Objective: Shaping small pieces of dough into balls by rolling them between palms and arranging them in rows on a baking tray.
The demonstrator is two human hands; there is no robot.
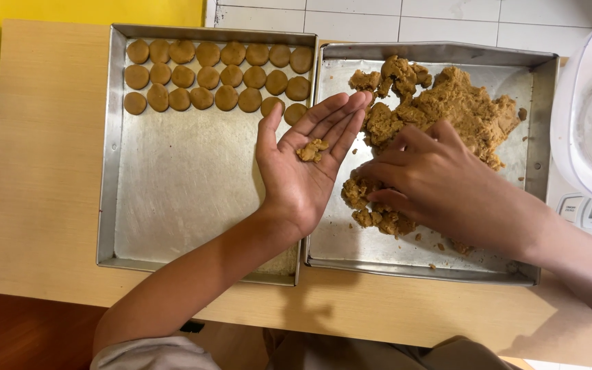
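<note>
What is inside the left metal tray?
The left tray holds rows of flat round dough discs along its far end. The left hand and forearm cover its near right corner, so anything there is hidden.

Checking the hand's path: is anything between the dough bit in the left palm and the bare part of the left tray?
Nothing visible. The left hand holds the dough bit just over the left tray, whose bare floor lies below the discs.

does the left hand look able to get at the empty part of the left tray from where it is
Probably yes: the left hand is open, palm up with dough crumbs, right above the left tray, and nothing lies between them.
</note>
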